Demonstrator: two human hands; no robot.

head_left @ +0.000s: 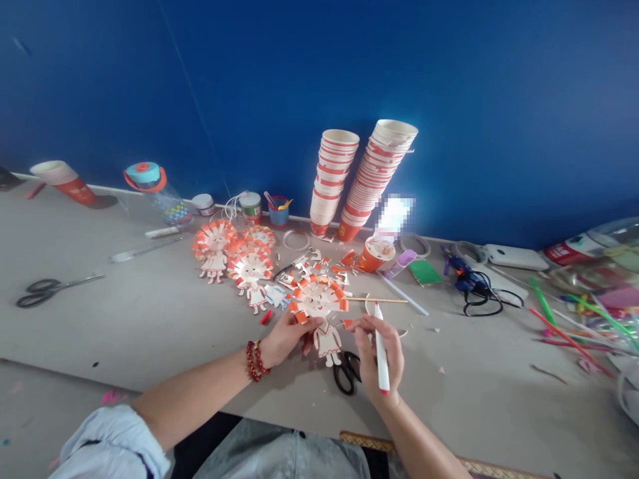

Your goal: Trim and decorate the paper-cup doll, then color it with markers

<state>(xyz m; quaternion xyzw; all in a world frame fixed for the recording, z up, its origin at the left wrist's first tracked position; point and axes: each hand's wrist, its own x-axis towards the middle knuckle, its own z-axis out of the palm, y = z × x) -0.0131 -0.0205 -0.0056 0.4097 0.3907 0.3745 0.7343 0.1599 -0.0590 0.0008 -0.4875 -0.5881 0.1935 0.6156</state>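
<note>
My left hand point(290, 338) is closed on a paper-cup doll point(319, 303), holding it where the head meets the body. The doll has an orange fringe of curled strips, a drawn face and a white dress with red trim. In my right hand point(380, 349) a white marker point(382, 356) with red ends sits between thumb and fingers. The fingertips of that hand are close to the doll's right side; I cannot tell whether they touch it. Black-handled scissors point(344, 379) lie below the doll, partly hidden. A red marker cap point(267, 317) lies left of the doll.
Similar dolls point(214, 243) lie at the back left beside orange and white scraps point(327, 263). Two tall cup stacks point(329, 179) stand against the blue wall. Another pair of scissors point(47, 289) is far left. A blue glue gun point(469, 279) and coloured sticks point(569, 326) lie right.
</note>
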